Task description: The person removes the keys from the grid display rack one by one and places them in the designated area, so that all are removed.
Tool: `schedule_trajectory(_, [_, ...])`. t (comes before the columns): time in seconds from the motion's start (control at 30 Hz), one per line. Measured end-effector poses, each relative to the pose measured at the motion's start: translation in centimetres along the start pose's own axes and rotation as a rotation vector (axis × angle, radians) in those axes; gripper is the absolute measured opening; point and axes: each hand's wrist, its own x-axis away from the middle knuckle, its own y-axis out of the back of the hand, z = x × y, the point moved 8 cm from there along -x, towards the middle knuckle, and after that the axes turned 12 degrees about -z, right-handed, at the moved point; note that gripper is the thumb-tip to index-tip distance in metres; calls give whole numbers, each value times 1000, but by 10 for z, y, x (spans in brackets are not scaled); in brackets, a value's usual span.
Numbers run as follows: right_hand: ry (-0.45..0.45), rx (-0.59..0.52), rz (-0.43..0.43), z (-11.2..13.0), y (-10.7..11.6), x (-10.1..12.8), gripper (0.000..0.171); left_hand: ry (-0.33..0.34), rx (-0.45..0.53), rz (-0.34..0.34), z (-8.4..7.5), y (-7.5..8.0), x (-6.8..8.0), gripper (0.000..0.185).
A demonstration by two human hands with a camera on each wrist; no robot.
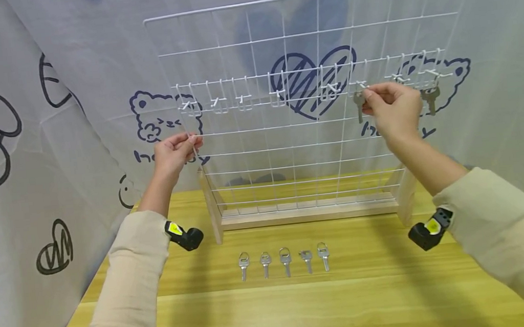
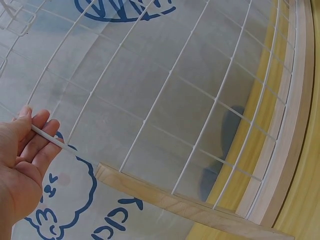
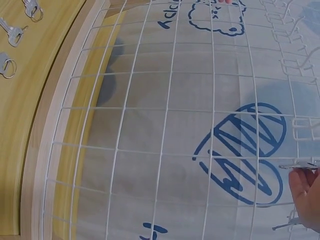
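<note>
A white wire grid panel (image 1: pixel 307 145) with a row of white hooks (image 1: pixel 277 98) stands upright in a wooden base (image 1: pixel 309 214). My left hand (image 1: pixel 175 152) grips the panel's left edge wire, thumb in front and fingers curled beside it. At the right part of the hook row, my right hand (image 1: pixel 396 109) pinches a silver key (image 1: pixel 358 107) by its upper end, close against a hook; the key's blade points down. In the right wrist view this key (image 3: pixel 298 166) lies right at the fingertips. Another silver key (image 1: pixel 431 100) hangs farther right, partly behind the right hand.
Several silver keys with rings (image 1: pixel 285 261) lie in a row on the yellow wood-grain table (image 1: pixel 301 309), in front of the base. A pale cloth (image 1: pixel 95 43) with blue drawings hangs behind and to the left.
</note>
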Motion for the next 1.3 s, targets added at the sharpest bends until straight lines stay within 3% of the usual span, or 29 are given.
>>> schedule_trajectory(0.3, [-36, -48, 35, 5, 9, 5, 6, -8, -5, -5, 1, 1, 1, 36])
schedule_trajectory(0.67, [0, 24, 72, 16, 13, 11, 10, -39, -3, -12, 0, 2, -1, 24])
schedule_trajectory(0.83, [23, 43, 88, 18, 14, 16, 13, -34, 6, -18, 0, 4, -1, 29])
schedule_trajectory(1.0, [4, -2, 123, 6, 14, 25, 3, -36, 0, -12, -1, 3, -1, 34])
schedule_trajectory(1.17, [-61, -133, 177, -17, 14, 38, 13, -32, -6, -13, -1, 2, -1, 35])
schedule_trajectory(1.3, [-117, -135, 192, -40, 14, 48, 15, -21, -6, -20, 1, 1, -1, 34])
